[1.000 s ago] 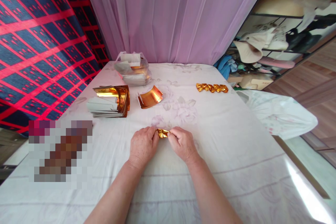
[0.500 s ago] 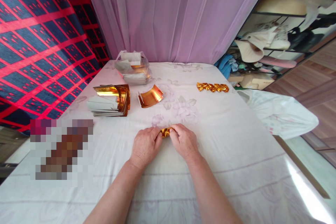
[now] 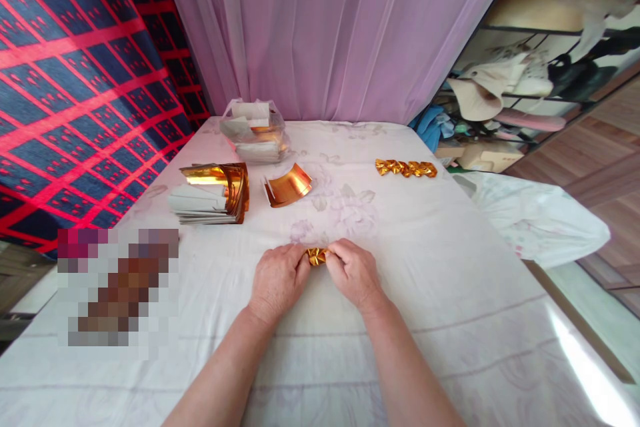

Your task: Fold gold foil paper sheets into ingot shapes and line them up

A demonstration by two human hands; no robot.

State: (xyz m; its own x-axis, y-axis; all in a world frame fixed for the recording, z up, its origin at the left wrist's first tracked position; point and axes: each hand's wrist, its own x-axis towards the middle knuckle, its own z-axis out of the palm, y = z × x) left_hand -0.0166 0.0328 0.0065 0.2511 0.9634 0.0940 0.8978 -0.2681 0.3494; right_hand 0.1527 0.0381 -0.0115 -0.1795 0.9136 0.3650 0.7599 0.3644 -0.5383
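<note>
Gold foil piece (image 3: pixel 317 256), both hands pinching

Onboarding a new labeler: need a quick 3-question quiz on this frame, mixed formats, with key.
1. True or false: both hands pinch one small gold foil piece.
2. Where is the row of folded gold pieces? A) far right of the bed B) beside the foil stack C) in the plastic bag
3. What lies between the foil stack and that row?

Key:
1. True: left hand, right hand.
2. A
3. A single curved foil sheet.
</note>
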